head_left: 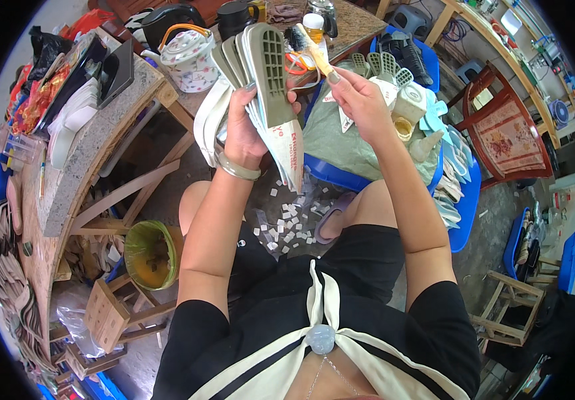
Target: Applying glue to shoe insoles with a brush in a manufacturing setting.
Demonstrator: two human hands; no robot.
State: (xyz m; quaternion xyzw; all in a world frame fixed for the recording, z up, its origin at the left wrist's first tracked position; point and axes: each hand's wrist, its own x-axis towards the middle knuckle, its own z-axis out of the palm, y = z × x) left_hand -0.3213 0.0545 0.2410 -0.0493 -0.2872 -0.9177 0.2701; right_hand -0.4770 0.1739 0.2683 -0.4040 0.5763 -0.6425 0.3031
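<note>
My left hand (pixel 242 130) is wrapped around a fanned stack of shoe insoles (pixel 274 83), held upright in front of me. The nearest insole has a grey-green heel end with a grid of dark squares, and its lower part is pale with red print. Between the thumb and fingers of my right hand (pixel 361 107) is the wooden handle of a brush (pixel 315 55). Its dark bristles point up and left, just right of the stack's top, apart from it as far as I can see. A glue-like jar with an amber opening (pixel 404 128) stands right of my right wrist.
A grey-green cloth (pixel 333 143) covers a blue tub, with more insoles (pixel 386 63) around it. Orange-handled scissors (pixel 295 64) and a floral pot (pixel 187 60) sit on the table. White scraps (pixel 286 225) litter the floor. A lined bucket (pixel 151 257) and wooden chair (pixel 504 130) flank me.
</note>
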